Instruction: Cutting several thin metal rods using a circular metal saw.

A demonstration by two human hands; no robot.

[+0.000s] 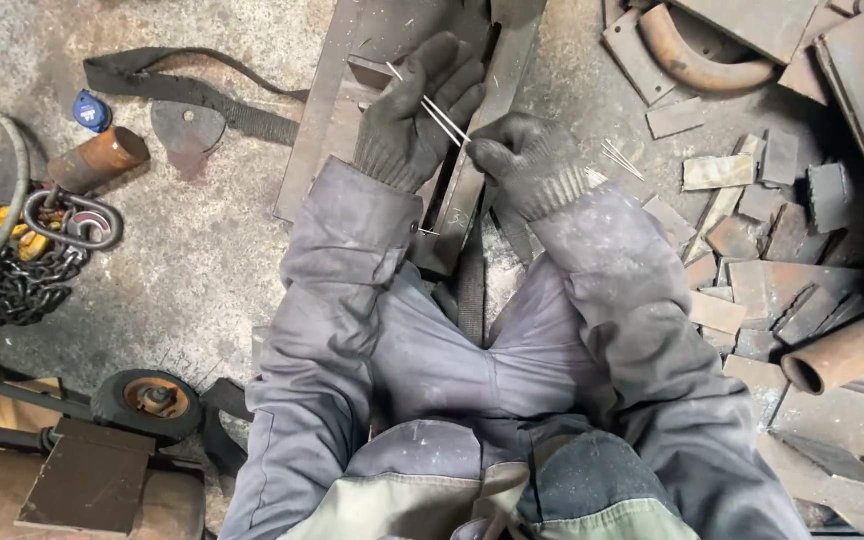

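Both my hands wear dark knit gloves and grey work sleeves. My left hand [414, 110] is held palm up with fingers spread, and two thin metal rods [432, 105] lie across its palm. My right hand [524, 160] is closed, pinching the lower end of those rods near the left palm. Both hands hover above long flat steel bars [324, 120] lying on the concrete floor in front of my knees. A few more thin rods [620, 158] lie on the floor just right of my right hand.
Scrap steel plates [772, 200] and a rusty pipe [847, 355] crowd the right side. A curved rusty piece [692, 60] lies top right. At left are a rusty cylinder [97, 158], black strap [187, 85], chain with shackle [37, 265], hose [7, 200] and a small wheel [147, 400].
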